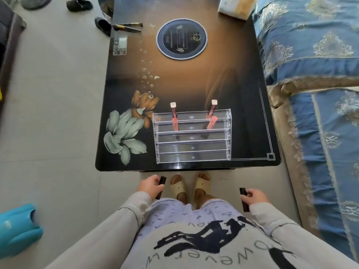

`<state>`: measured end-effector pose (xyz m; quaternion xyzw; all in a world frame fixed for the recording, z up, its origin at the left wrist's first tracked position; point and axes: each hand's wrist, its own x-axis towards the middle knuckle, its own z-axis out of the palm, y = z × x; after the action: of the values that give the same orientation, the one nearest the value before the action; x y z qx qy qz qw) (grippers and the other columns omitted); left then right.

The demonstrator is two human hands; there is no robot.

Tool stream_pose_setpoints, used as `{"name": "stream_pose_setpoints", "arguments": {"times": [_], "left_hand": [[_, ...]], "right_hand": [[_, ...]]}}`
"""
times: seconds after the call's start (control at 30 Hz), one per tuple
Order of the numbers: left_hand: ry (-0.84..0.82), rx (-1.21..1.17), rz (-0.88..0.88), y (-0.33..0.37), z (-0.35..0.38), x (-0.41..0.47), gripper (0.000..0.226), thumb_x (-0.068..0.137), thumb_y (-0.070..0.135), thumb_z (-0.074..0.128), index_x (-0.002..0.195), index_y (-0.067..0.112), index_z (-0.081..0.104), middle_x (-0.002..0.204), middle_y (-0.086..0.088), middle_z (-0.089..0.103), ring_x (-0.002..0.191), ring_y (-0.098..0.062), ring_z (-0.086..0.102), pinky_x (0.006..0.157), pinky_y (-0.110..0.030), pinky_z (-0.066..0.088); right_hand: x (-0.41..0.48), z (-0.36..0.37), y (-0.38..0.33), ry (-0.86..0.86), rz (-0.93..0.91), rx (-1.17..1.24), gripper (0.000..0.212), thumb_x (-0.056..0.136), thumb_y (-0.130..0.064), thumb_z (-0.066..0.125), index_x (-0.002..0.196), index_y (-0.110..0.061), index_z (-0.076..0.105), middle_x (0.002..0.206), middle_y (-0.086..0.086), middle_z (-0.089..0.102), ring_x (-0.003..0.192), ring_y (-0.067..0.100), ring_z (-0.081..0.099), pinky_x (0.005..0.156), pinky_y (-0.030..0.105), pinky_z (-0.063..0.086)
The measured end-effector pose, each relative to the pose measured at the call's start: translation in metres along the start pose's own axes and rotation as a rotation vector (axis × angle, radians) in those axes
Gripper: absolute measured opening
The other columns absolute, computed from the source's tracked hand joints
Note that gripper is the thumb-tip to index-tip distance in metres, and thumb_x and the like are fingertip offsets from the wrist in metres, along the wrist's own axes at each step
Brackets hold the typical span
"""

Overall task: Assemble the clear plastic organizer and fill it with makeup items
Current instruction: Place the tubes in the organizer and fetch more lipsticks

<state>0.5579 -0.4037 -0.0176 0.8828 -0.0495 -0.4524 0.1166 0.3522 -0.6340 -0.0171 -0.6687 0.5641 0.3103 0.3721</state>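
Note:
A clear tiered plastic organizer [192, 147] stands near the front edge of the dark glossy table [194, 84]. Two pink lip gloss tubes with white caps lean in its back rows, one on the left [174, 117] and one on the right [211, 115]. My left hand [148, 186] grips a slim black makeup stick [161, 187] below the table edge. My right hand [255, 197] holds another black makeup stick [244, 199]. Both hands hang in front of my body, short of the table.
Makeup brushes [127, 27] lie at the table's far left corner beside a round black disc [182, 38]. A blue patterned sofa [314, 74] borders the table on the right. Dark slippers [79, 4] and a turquoise object [17, 230] lie on the floor at left.

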Motion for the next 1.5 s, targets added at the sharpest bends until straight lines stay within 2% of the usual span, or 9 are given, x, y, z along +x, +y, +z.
{"name": "stream_pose_setpoints", "arguments": {"times": [0.1, 0.27, 0.33, 0.43, 0.53, 0.6, 0.9, 1.17, 1.5], "left_hand": [[0.048, -0.061, 0.041, 0.019, -0.002, 0.005, 0.025, 0.088, 0.022, 0.058, 0.109, 0.007, 0.058, 0.113, -0.013, 0.067, 0.103, -0.028, 0.061, 0.078, -0.026, 0.041], [0.278, -0.309, 0.108, 0.062, -0.018, 0.014, 0.027, 0.087, 0.022, 0.061, 0.108, 0.006, 0.059, 0.109, -0.013, 0.069, 0.090, -0.020, 0.059, 0.075, -0.020, 0.036], [0.364, -0.406, 0.142, 0.077, -0.026, 0.016, 0.027, 0.087, 0.022, 0.061, 0.109, 0.006, 0.061, 0.107, -0.014, 0.070, 0.086, -0.017, 0.058, 0.075, -0.021, 0.038], [0.455, -0.517, 0.172, 0.094, -0.039, 0.023, 0.026, 0.087, 0.019, 0.061, 0.109, 0.005, 0.062, 0.104, -0.015, 0.070, 0.091, -0.020, 0.062, 0.078, -0.024, 0.044], [0.486, -0.591, 0.163, 0.104, -0.045, 0.031, 0.018, 0.085, 0.013, 0.064, 0.100, 0.004, 0.062, 0.101, -0.017, 0.070, 0.092, -0.025, 0.066, 0.087, -0.034, 0.054], [0.503, -0.582, 0.158, 0.109, -0.046, 0.035, 0.017, 0.083, 0.010, 0.065, 0.099, 0.004, 0.062, 0.102, -0.016, 0.070, 0.090, -0.018, 0.064, 0.088, -0.025, 0.049], [0.404, -0.498, 0.170, 0.112, -0.040, 0.045, 0.018, 0.082, 0.006, 0.066, 0.099, 0.002, 0.063, 0.104, -0.016, 0.071, 0.099, -0.024, 0.066, 0.084, -0.021, 0.044], [0.305, -0.395, 0.204, 0.114, -0.037, 0.045, 0.024, 0.085, 0.008, 0.063, 0.109, 0.005, 0.060, 0.115, -0.016, 0.066, 0.110, -0.028, 0.062, 0.099, -0.035, 0.047], [0.280, -0.339, 0.185, 0.115, -0.039, 0.051, 0.019, 0.083, 0.006, 0.064, 0.102, 0.003, 0.061, 0.108, -0.018, 0.068, 0.103, -0.030, 0.064, 0.099, -0.038, 0.050]], "right_hand": [[0.007, -0.012, -0.023, 0.018, -0.014, 0.102, 0.033, 0.088, -0.011, 0.059, 0.116, 0.006, 0.059, 0.117, 0.023, 0.064, 0.104, 0.036, 0.061, 0.092, 0.042, 0.049], [0.013, -0.027, -0.072, 0.038, -0.139, 0.208, 0.021, 0.082, -0.006, 0.063, 0.103, -0.002, 0.063, 0.106, 0.021, 0.067, 0.099, 0.037, 0.063, 0.091, 0.048, 0.052], [0.014, -0.034, -0.093, 0.095, -0.171, 0.274, 0.021, 0.080, -0.006, 0.063, 0.101, -0.005, 0.065, 0.098, 0.017, 0.068, 0.094, 0.033, 0.064, 0.087, 0.045, 0.054], [0.016, -0.041, -0.123, 0.132, -0.236, 0.397, 0.018, 0.082, -0.008, 0.063, 0.099, -0.009, 0.066, 0.104, 0.016, 0.069, 0.098, 0.032, 0.065, 0.089, 0.044, 0.055], [0.018, -0.045, -0.142, 0.266, -0.339, 0.419, 0.021, 0.082, -0.011, 0.066, 0.102, -0.009, 0.068, 0.101, 0.014, 0.071, 0.085, 0.022, 0.063, 0.088, 0.025, 0.048], [0.018, -0.046, -0.149, 0.315, -0.366, 0.430, 0.022, 0.082, -0.013, 0.066, 0.104, -0.010, 0.068, 0.101, 0.013, 0.072, 0.084, 0.017, 0.061, 0.084, 0.019, 0.042], [0.027, -0.036, -0.163, 0.291, -0.389, 0.374, 0.028, 0.085, -0.008, 0.063, 0.113, -0.007, 0.065, 0.111, 0.013, 0.069, 0.104, 0.024, 0.064, 0.089, 0.021, 0.041], [0.029, -0.033, -0.168, 0.252, -0.373, 0.317, 0.031, 0.087, -0.008, 0.061, 0.118, -0.007, 0.062, 0.116, 0.013, 0.067, 0.108, 0.027, 0.062, 0.100, 0.033, 0.044], [0.033, -0.033, -0.167, 0.205, -0.381, 0.243, 0.029, 0.087, -0.007, 0.061, 0.116, -0.008, 0.063, 0.114, 0.014, 0.067, 0.107, 0.027, 0.062, 0.099, 0.031, 0.046]]}}
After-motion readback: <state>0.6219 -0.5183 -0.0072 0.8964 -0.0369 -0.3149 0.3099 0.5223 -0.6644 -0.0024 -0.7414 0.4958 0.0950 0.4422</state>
